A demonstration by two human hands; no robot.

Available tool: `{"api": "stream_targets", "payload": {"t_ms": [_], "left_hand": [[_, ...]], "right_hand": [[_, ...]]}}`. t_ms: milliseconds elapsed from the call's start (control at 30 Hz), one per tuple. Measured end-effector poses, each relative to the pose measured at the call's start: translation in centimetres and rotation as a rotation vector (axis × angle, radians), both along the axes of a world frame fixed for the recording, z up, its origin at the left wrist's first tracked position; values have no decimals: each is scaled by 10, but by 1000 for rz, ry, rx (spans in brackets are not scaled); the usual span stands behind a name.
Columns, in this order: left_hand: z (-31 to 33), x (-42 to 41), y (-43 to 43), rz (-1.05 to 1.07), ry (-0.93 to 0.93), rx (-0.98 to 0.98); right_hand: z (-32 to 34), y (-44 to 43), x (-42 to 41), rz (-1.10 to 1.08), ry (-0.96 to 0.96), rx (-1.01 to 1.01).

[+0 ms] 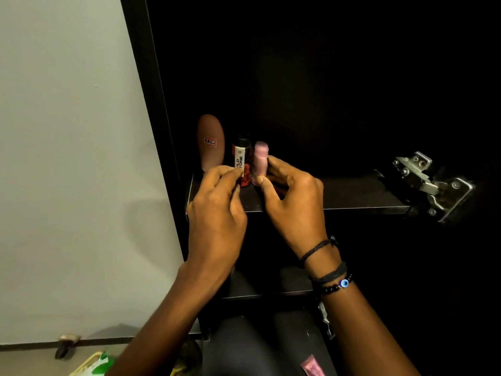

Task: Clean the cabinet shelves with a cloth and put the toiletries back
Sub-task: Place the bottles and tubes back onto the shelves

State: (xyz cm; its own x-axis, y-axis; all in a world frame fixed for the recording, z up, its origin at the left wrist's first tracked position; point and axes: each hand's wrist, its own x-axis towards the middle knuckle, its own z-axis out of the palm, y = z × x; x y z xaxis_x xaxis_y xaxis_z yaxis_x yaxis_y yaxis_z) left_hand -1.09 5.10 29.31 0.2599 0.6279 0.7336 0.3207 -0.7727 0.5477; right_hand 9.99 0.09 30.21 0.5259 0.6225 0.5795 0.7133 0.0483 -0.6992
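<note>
Three toiletries stand in a row at the left end of a dark cabinet shelf [352, 196]. Furthest left is a tall brown oval bottle [211, 142] with a small red-edged label. Beside it stands a black and red spray can [241, 158] with a white label; my left hand [217, 210] pinches its lower part between thumb and fingertips. To its right is a pink bottle [259, 161], upright, and my right hand [292, 196] grips it with thumb in front and fingers behind. No cloth is in view.
The cabinet interior is very dark. A metal door hinge [431, 183] sits at the shelf's right end. A lower shelf [271, 289] shows below my wrists. A pale wall [67, 158] lies left of the cabinet, with green and yellow items [95, 365] on the floor.
</note>
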Motion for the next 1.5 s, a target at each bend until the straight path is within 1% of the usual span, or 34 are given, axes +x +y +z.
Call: {"api": "stream_targets", "payload": {"t_ms": [100,200,267,333,467,567,633,667,733,800,833,867,933,967,1033,1167,1333,1433,1500], "left_hand": [[-1,-1,-2,-21,10,7],[-4,-4,-7,-78,-12,16],[-11,-6,-16,-125,-23,42],[-22,-8,-28,-181,-38,70],[-58,-9,-58,-322,-55,66],[-101,-7,-71,-426,74,-26],[-135,-5,-76,-501,207,-126],[-152,-4,-77,-537,263,-185],[-184,-5,-79,-613,333,-328],[-212,-6,-83,-666,382,-456],[-223,-7,-87,-674,409,-508],[-232,-8,-89,-674,440,-555],[-248,-10,-95,-666,538,-610],[-255,-11,-97,-661,592,-610],[-264,-14,-101,-647,658,-626],[-272,-24,-103,-634,647,-674],[-280,-40,-98,-601,622,-718],[-280,-42,-92,-543,562,-761],[-279,-42,-88,-507,528,-758]], "right_hand": [[-3,-3,0,-10,-19,-20],[-6,-15,-1,-64,-7,-2],[-11,-29,-3,-43,4,45],[-21,-48,-6,0,-39,71],[-63,-88,-13,39,-152,-20],[-108,-113,-14,10,-155,-123],[-149,-129,-8,-53,-114,-226],[-174,-138,-4,-99,-62,-300],[-226,-157,8,-185,124,-497],[-272,-178,18,-248,329,-752],[-292,-189,22,-266,397,-883],[-311,-197,24,-271,431,-994],[-342,-212,25,-246,417,-1166],[-354,-217,24,-230,395,-1234],[-374,-222,22,-218,356,-1305],[-389,-216,24,-251,280,-1309],[-391,-199,30,-223,416,-1164],[-380,-184,27,-140,441,-1135],[-364,-172,24,-31,511,-1008]]}}
